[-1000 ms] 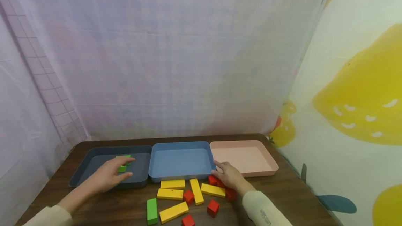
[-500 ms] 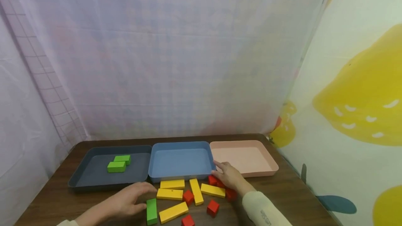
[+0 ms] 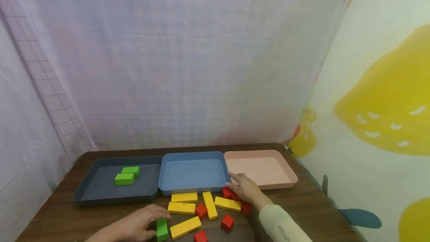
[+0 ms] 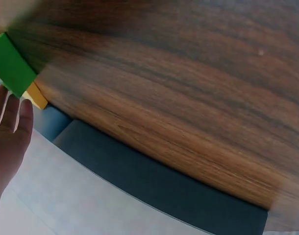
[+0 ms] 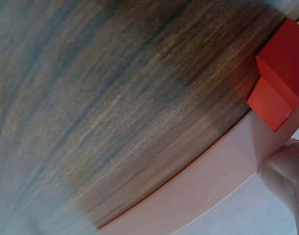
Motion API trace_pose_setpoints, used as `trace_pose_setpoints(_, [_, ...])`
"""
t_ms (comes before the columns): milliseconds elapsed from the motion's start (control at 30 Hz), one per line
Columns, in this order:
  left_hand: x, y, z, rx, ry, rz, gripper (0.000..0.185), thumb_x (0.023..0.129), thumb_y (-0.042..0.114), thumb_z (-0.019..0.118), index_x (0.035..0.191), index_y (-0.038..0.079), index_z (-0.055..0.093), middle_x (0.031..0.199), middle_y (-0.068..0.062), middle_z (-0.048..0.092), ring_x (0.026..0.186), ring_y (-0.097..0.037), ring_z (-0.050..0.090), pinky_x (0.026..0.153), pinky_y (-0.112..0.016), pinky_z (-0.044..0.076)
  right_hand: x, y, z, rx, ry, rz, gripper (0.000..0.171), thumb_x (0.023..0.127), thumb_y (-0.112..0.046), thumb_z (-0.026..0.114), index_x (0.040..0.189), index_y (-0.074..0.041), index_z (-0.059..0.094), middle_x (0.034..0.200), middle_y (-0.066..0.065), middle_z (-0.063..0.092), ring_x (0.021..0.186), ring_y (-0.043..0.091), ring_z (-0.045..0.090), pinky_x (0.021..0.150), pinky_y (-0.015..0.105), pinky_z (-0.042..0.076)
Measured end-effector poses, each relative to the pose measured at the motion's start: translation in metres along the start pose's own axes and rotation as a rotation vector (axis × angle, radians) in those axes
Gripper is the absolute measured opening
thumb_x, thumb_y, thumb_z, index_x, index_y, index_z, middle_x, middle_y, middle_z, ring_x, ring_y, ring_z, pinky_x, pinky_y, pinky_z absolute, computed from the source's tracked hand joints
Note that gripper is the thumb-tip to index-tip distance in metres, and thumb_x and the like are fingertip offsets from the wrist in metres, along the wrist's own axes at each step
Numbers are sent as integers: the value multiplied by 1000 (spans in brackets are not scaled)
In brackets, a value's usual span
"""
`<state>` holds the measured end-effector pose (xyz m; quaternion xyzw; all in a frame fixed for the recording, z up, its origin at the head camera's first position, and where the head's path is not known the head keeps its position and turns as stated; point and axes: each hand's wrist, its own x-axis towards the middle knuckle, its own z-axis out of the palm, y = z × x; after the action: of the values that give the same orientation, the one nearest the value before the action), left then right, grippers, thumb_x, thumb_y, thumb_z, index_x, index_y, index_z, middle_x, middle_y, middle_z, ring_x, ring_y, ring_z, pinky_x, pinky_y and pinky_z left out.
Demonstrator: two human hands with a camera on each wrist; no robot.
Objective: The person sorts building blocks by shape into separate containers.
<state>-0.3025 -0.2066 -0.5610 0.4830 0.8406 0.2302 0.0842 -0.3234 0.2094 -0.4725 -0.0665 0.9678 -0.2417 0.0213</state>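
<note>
So the left hand (image 3: 134,227) sits low on the wooden tabletop (image 3: 302,204), fingers laid over the near end of a green block (image 3: 162,229) that lies in front of the blue tray (image 3: 193,174), off toward its left corner. Fingers look fairly straight in the left wrist view, resting against the block rather than wrapped around it, so the grip is loose and open as far as I can see. The right hand (image 3: 244,189) is parked at the front right corner of the blue tray, down on a couple of red cubes (image 3: 227,192); the fingers curl a bit over them, but I honestly can't tell if the grip has closed on one or is just touching. The right wrist view shows a red cube (image 5: 282,73) right up against the pink tray (image 3: 262,169) wall. In front of the blue tray there's a scatter of yellow blocks (image 3: 183,207) and more red cubes. Left of the blue tray is a dark grey tray (image 3: 100,188) with two green blocks (image 3: 127,175) already lying in it, touching each other.
</note>
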Motion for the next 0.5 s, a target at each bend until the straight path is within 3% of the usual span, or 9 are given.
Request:
trace_pose_setpoints(200, [-7, 3, -3, 72, 103, 101, 56, 84, 11, 73, 136, 25, 60, 128, 9, 58, 114, -12, 54, 87, -33, 52, 1, 2, 1, -14, 4, -10, 59, 96, -47, 62, 147, -20, 51, 138, 20, 53, 123, 41, 53, 102, 61, 40])
trace_pose_setpoints(367, [-17, 4, -9, 66, 128, 74, 45, 84, 16, 76, 128, 19, 66, 118, 11, 61, 104, -7, 54, 77, -28, 51, 1, 3, 1, -14, 4, -7, 59, 96, -47, 62, 147, -20, 51, 137, 20, 53, 123, 41, 53, 102, 61, 40])
trace_pose_setpoints(500, [-26, 2, -15, 37, 113, 18, 40, 89, 28, 75, 127, 22, 65, 116, 13, 60, 103, -6, 55, 76, -29, 51, 0, 1, 0, -11, 4, -8, 58, 96, -47, 62, 147, -20, 52, 138, 20, 53, 123, 42, 53, 102, 61, 40])
